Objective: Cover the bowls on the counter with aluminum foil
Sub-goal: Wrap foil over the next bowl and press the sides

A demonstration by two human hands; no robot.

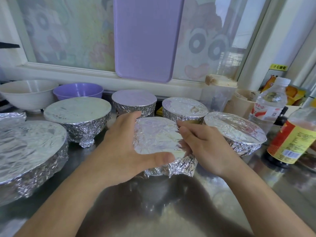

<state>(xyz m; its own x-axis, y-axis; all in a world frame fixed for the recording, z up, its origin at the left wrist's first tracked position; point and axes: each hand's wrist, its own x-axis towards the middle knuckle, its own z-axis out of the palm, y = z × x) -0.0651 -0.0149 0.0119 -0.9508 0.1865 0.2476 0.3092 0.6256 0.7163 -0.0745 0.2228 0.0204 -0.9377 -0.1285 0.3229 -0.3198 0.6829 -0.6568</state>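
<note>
A small foil-covered bowl (156,135) stands at the centre of the steel counter (153,202). My left hand (123,147) wraps its left side, thumb along the near rim, fingers curled over the far edge. My right hand (201,144) cups its right side, fingers curled against the crumpled foil. Several other foil-covered bowls surround it: a large one (29,151) at the left, one (78,115) behind that, one (134,101) at the back, one (183,108) at the back right and one (236,132) at the right. A loose foil piece (12,116) lies at far left.
A bare white bowl (27,94) and a bare purple bowl (78,90) stand at the back left. A purple tray (147,38) leans on the window. A water bottle (270,103), a sauce bottle (294,134) and paper cups (239,103) crowd the right side.
</note>
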